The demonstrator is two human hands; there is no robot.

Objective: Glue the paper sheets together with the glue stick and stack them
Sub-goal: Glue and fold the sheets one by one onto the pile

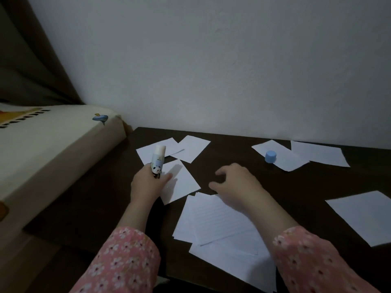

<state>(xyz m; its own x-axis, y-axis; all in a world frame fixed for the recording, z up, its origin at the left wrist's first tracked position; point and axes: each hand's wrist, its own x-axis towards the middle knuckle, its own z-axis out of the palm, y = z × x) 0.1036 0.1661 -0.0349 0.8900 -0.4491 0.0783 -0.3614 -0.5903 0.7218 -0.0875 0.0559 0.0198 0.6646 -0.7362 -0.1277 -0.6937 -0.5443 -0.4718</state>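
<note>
My left hand (148,182) grips an uncapped glue stick (157,160) with a panda print, held upright with its white tip up. It hovers over a white sheet (182,185) lying on the dark table (264,182). My right hand (234,182) is spread with curled fingers and holds nothing, above the table just beyond a stack of lined sheets (218,223) in front of me. The blue cap (270,156) stands on a sheet (283,159) at the back right.
More loose sheets lie at the back left (190,149), back right (319,153) and right edge (364,214). A cream mattress (48,149) sits to the left of the table, with a curtain behind it. A white wall runs along the table's far edge.
</note>
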